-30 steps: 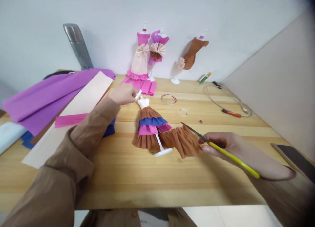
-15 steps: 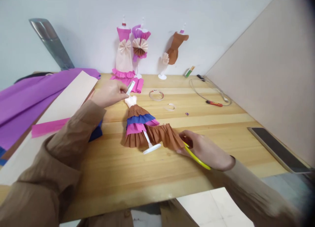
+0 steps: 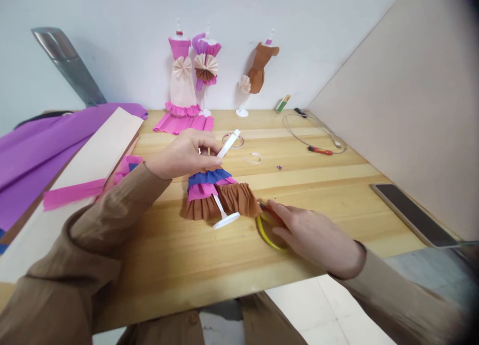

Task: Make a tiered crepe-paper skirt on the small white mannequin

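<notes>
A miniature dress form lies on the table in a layered crepe-paper dress [image 3: 209, 177], with brown, blue and pink ruffles. Its white stand base [image 3: 226, 220] points toward me. My left hand [image 3: 187, 153] is above the bodice and hides it, pinching a narrow white strip [image 3: 229, 143] between thumb and fingers. From the skirt a loose brown ruffle [image 3: 239, 199] spreads to the right. At that ruffle's end my right hand [image 3: 309, 230] closes around what look like yellow-handled scissors [image 3: 267, 235]; the fingers partly hide them.
Dressed miniature forms [image 3: 181, 75] stand along the wall. Purple paper [image 3: 56, 140] and a cream sheet [image 3: 97, 145] lie left. A tape ring [image 3: 255, 158], a clear roll [image 3: 239, 144], a cable [image 3: 292, 128] and a phone [image 3: 411, 215] are on the table.
My left hand has moved right and toward me, carrying the white strip over the dress. My right hand has shifted, and the yellow handle has turned, showing a curved loop.
</notes>
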The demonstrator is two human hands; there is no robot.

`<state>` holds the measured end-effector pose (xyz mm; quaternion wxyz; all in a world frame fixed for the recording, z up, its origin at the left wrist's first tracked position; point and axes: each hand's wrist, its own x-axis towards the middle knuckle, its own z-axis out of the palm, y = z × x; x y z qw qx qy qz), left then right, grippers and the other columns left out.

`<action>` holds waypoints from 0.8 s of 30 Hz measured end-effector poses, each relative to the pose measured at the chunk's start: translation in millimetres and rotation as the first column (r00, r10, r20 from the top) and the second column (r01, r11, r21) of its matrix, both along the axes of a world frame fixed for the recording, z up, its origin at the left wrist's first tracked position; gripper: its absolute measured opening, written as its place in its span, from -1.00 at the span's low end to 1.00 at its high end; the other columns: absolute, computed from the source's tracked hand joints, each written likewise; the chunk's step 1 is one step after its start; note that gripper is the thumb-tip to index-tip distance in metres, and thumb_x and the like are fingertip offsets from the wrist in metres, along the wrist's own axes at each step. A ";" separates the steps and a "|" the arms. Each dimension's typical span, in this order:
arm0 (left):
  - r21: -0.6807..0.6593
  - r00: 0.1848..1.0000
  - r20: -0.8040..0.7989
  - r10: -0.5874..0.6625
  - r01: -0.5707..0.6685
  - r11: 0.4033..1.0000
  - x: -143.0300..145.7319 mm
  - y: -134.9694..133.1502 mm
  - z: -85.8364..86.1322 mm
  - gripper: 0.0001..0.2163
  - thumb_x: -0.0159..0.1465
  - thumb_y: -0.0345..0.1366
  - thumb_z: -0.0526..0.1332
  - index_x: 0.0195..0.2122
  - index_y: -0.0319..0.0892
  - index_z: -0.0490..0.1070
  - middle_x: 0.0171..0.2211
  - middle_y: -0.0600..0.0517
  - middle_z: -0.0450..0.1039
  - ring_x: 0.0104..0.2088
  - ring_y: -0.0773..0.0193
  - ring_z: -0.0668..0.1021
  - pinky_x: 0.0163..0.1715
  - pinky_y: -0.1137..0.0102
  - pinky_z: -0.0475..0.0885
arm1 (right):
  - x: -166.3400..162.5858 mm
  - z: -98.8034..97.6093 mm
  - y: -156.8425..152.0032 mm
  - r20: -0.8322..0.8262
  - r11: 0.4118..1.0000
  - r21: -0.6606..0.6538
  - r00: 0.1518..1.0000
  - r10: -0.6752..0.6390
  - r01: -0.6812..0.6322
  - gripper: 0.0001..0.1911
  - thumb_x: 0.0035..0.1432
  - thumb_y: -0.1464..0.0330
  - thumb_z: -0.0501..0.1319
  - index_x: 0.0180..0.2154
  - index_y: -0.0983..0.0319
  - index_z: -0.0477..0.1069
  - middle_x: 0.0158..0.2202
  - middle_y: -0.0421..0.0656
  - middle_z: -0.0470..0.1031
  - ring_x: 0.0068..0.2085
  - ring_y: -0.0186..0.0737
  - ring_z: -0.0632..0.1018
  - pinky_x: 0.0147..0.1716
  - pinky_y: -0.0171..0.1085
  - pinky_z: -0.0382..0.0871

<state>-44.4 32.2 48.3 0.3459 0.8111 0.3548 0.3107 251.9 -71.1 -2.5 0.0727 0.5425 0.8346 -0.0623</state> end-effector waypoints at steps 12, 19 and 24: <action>0.342 0.897 -0.378 -0.228 0.364 0.867 17.6 -30.8 5.4 -0.81 0.37 -0.32 0.18 -0.29 -0.16 0.60 -0.29 -0.02 0.54 -0.35 0.34 0.54 -0.33 0.49 0.34 | -6.6 67.7 68.6 -0.725 0.913 -0.055 0.645 0.242 -0.404 -0.71 0.21 0.27 0.20 -0.10 0.23 0.57 -0.24 -0.10 0.60 -0.34 -0.30 0.54 -0.33 -0.30 0.46; 0.293 0.915 -0.197 -0.351 0.397 0.870 15.5 -30.0 7.7 -0.76 0.35 -0.12 0.25 -0.29 -0.15 0.61 -0.31 -0.04 0.56 -0.36 0.30 0.56 -0.34 0.45 0.39 | -4.0 40.4 72.2 -0.911 0.865 -0.232 0.412 -0.031 -0.446 -0.61 0.12 0.03 0.31 -0.37 0.25 0.58 -0.40 -0.10 0.55 -0.43 -0.29 0.50 -0.40 -0.28 0.42; 0.359 0.932 -0.092 -0.350 0.359 0.862 16.7 -36.9 12.1 -0.75 0.27 0.01 0.32 -0.27 -0.05 0.61 -0.42 -0.01 0.53 -0.41 0.26 0.54 -0.37 0.40 0.41 | -6.4 29.5 64.5 -0.956 0.815 -0.215 0.287 -0.063 -0.537 -0.68 0.14 0.10 0.31 -0.40 0.24 0.57 -0.42 -0.09 0.57 -0.45 -0.28 0.52 -0.39 -0.26 0.44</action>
